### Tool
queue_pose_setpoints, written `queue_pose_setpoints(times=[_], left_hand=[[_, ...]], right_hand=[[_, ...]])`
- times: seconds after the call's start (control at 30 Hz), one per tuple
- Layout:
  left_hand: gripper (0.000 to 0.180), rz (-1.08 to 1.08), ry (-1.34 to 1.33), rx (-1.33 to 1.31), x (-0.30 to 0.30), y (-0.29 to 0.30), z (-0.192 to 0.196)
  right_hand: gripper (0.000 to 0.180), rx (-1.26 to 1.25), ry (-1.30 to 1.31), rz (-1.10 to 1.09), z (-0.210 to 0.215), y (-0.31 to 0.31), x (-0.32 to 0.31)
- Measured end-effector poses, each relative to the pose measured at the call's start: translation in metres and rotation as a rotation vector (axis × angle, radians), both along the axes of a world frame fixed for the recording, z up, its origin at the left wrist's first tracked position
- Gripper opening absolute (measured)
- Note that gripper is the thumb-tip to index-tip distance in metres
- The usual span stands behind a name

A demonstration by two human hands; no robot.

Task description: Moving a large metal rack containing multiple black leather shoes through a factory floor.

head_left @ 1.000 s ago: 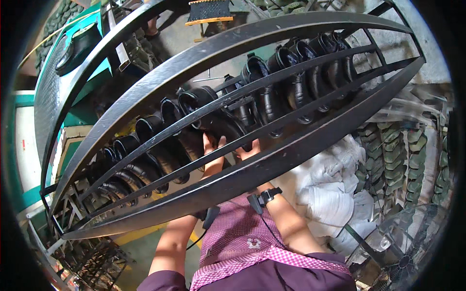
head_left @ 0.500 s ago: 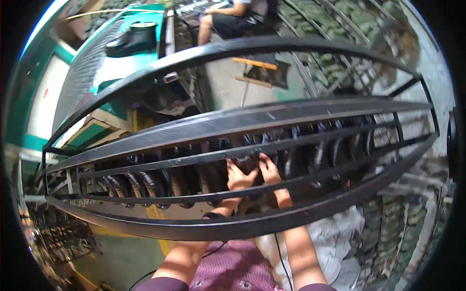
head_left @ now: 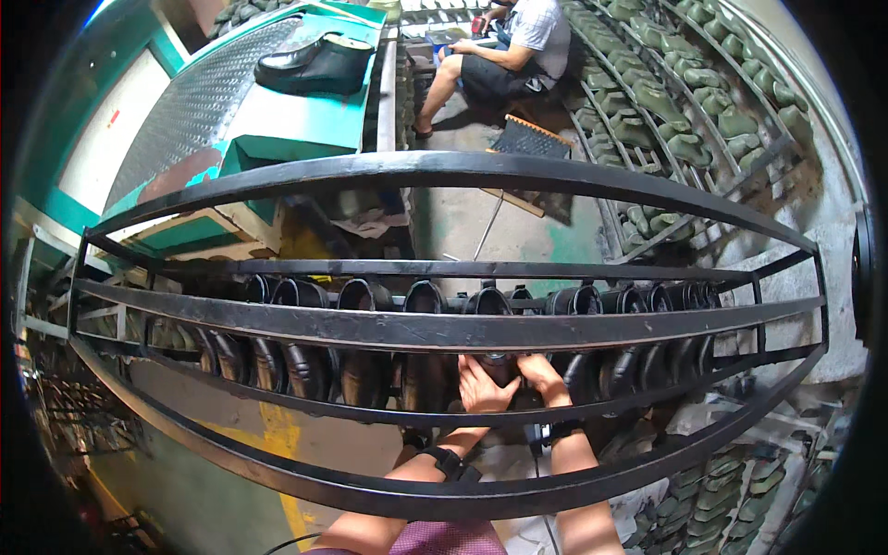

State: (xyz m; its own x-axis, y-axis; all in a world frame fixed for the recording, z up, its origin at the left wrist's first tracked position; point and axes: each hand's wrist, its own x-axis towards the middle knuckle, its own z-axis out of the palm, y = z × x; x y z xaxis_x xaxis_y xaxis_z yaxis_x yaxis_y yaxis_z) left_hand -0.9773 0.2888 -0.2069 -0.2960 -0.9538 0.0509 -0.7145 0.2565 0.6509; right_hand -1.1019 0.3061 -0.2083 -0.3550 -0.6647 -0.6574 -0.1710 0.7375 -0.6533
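A row of glossy black boots (head_left: 365,375) sits in a long black metal rack (head_left: 305,321), their open tops showing above its middle bar. Both my arms reach in under the near rail to one boot (head_left: 499,368) near the centre. My left hand (head_left: 486,390) is closed against its left side, with the thumb across the front. On the other side my right hand (head_left: 544,375) grips it, fingertips partly hidden behind the bar. Much of the held boot is covered by my hands and the bar.
Ahead on the left, a single black boot (head_left: 319,67) stands on a green-and-white machine (head_left: 287,116). A person (head_left: 518,51) sits beyond a low stool (head_left: 532,139). Shelves of green shoe lasts (head_left: 666,102) line the right. Rack rails cross above and below my wrists.
My view has shifted, so more of the boot tops and the seated person show. Both hands remain at the same central boot.
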Motion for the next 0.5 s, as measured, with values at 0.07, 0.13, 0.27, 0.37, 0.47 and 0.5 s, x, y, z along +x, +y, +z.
queue_pose_setpoints(times=[0.07, 0.13, 0.27, 0.37, 0.47, 0.5], left_hand=[[0.111, 0.002, -0.132, 0.067, 0.000, 0.000, 0.001], [0.107, 0.038, -0.097, 0.064, 0.000, -0.001, 0.000], [0.097, -0.032, -0.132, 0.153, 0.005, -0.002, -0.017], [0.087, -0.150, -0.091, 0.172, 0.010, 0.000, -0.041], [0.084, -0.172, 0.056, 0.033, 0.014, 0.004, -0.065], [0.083, -0.203, -0.006, 0.058, 0.014, 0.005, -0.071]], right_hand=[[0.037, -0.121, -0.063, -0.242, -0.007, 0.002, 0.003], [0.033, -0.368, -0.029, -0.157, -0.016, 0.004, 0.003], [0.031, -0.332, 0.068, -0.146, -0.021, 0.011, -0.001], [0.029, -0.347, 0.153, -0.161, -0.009, 0.010, -0.003], [0.028, -0.405, 0.278, -0.157, 0.008, 0.001, -0.003], [0.027, -0.418, 0.331, -0.148, 0.011, -0.003, -0.004]])
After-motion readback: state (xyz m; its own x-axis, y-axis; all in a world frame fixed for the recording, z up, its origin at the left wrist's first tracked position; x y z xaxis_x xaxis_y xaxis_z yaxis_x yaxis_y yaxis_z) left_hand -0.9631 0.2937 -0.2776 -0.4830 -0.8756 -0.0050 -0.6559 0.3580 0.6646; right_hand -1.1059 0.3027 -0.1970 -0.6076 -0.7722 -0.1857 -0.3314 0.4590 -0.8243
